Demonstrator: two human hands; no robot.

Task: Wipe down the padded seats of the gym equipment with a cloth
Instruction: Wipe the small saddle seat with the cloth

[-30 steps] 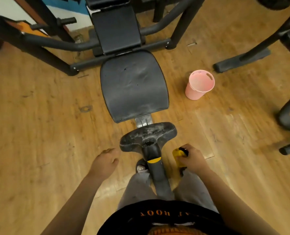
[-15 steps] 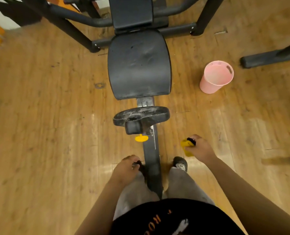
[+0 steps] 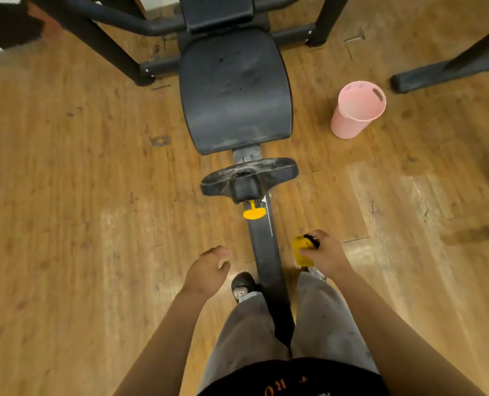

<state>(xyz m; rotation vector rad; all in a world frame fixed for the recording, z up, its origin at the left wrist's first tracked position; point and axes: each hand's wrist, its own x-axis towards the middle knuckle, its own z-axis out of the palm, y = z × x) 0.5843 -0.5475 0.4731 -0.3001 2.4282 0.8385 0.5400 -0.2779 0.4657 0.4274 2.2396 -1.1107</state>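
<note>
Right grip (image 3: 324, 255) clenched around a wadded yellow cloth (image 3: 301, 251), with something black at the top of the fist. It is held low, just right of the bench rail (image 3: 266, 252). Left grip (image 3: 206, 271) released, fingers loosely curled and holding nothing, just left of the rail. Person stands astride the rail. Large seat pad (image 3: 234, 92) is ahead, dusty along its near edge. Small front pad (image 3: 249, 175) is dusty on top, yellow knob (image 3: 254, 213) below it. Pink bucket (image 3: 351, 121) stands on the wood floor (image 3: 66, 195), right of the seat pad.
</note>
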